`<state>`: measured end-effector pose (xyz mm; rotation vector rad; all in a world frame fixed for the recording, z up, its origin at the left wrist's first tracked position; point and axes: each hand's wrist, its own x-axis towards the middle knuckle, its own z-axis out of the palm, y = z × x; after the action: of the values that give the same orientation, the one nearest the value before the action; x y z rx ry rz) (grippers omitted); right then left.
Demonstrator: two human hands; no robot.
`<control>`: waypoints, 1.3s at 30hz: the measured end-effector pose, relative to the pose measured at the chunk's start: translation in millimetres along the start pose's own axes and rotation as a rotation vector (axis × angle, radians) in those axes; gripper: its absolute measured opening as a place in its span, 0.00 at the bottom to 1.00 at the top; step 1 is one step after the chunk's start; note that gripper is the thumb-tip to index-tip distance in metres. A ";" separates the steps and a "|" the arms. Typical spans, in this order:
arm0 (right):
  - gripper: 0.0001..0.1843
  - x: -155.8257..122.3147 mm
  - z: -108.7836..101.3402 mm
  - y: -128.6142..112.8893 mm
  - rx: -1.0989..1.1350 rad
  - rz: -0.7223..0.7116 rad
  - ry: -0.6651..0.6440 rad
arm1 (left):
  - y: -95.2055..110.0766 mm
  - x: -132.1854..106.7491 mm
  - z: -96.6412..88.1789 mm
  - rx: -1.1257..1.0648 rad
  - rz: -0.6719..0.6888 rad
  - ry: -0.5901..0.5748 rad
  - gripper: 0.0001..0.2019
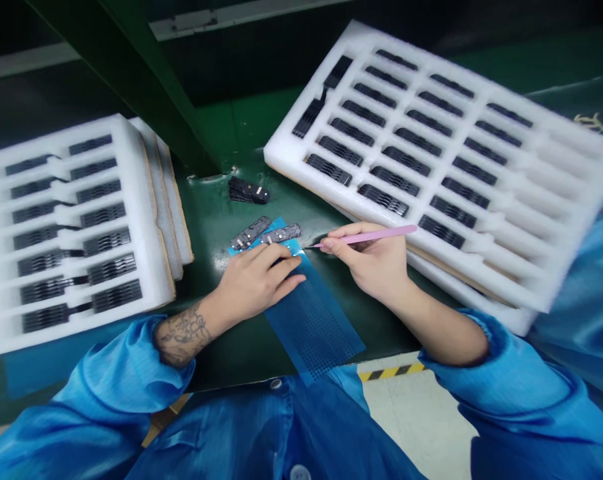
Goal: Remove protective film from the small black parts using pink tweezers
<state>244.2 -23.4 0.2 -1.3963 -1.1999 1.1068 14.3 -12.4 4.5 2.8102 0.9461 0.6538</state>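
Note:
My right hand is shut on a pair of pink tweezers, whose fine metal tip reaches left to the top of a blue perforated film sheet. My left hand lies on that sheet and pins it to the bench, its fingertips close to the tweezer tip. Two black slotted parts sit on the sheet's upper end, just beyond my left fingers. A small pile of similar black parts lies farther back, apart from both hands.
White foam trays holding rows of black parts lie on both sides: one at right, tilted above my right hand, and a stack at left. The green bench ends near my blue sleeves, above a yellow-and-black striped floor marking.

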 end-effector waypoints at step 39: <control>0.10 3.4 10.3 0.4 -0.066 0.026 0.033 | -10.3 1.6 4.2 -0.059 0.007 0.044 0.05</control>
<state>234.5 -19.0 -1.7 -1.4785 -1.2076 1.0663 11.6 -3.0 -1.1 2.7593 0.9091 0.7356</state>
